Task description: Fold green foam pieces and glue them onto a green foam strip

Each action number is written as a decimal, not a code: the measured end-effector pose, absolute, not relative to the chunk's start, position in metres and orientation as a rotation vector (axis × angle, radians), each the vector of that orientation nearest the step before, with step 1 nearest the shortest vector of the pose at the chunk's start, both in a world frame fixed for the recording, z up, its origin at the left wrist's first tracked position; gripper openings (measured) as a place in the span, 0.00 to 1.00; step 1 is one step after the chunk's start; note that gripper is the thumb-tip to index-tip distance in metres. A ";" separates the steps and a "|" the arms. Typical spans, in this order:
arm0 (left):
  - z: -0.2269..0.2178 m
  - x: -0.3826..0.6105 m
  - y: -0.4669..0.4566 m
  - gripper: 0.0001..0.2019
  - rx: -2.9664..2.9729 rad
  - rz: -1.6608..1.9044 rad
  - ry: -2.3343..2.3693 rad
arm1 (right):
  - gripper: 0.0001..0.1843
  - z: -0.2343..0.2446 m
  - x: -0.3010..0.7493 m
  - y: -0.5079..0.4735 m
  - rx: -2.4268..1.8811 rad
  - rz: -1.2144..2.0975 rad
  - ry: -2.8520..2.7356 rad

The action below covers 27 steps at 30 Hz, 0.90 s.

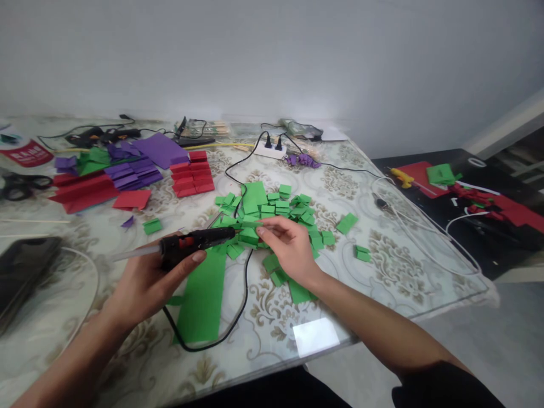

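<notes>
My left hand (157,275) is wrapped round a black glue gun (198,240), a pale glue stick poking out of its back end. The gun's nozzle points right and meets a small folded piece of green paper (250,233). That piece is pinched between the thumb and fingers of my right hand (291,243). Around and behind it lies a heap of small folded green paper pieces (304,209). A long green paper strip (202,300) lies flat below the gun, and the gun's black cord (245,294) loops over the table.
Red folded papers (192,175), purple papers (159,150) and scissors (21,184) lie left. A phone (25,272) rests at the left edge. At the back is a white power strip (270,149). A black side table (467,170) at right holds a yellow glue gun (402,177).
</notes>
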<state>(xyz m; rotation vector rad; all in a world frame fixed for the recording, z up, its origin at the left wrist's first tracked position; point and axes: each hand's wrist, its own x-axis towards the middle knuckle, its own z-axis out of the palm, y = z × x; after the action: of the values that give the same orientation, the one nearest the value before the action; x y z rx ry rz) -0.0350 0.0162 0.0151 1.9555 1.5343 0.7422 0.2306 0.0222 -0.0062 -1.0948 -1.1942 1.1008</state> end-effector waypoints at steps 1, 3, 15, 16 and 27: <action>0.015 -0.035 0.016 0.21 1.962 0.740 1.537 | 0.09 -0.007 0.231 0.022 -1.093 1.099 -1.195; 0.013 -0.035 0.017 0.22 1.974 0.744 1.548 | 0.10 -0.007 0.231 0.022 -1.096 1.095 -1.196; 0.016 -0.034 0.017 0.13 2.194 0.904 1.323 | 0.08 -0.010 0.230 0.023 -1.083 1.072 -1.183; 0.016 -0.034 0.017 0.12 2.193 0.903 1.313 | 0.08 -0.010 0.230 0.023 -1.085 1.069 -1.191; 0.016 -0.030 0.016 0.10 2.202 0.860 1.188 | 0.08 -0.010 0.228 0.019 -1.059 0.990 -1.324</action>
<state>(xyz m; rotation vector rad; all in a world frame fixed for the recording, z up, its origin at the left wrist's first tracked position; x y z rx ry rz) -0.0302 0.0163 0.0155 2.2020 1.1878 0.8602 0.2278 0.0186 -0.0095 -1.0594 -1.3241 0.9898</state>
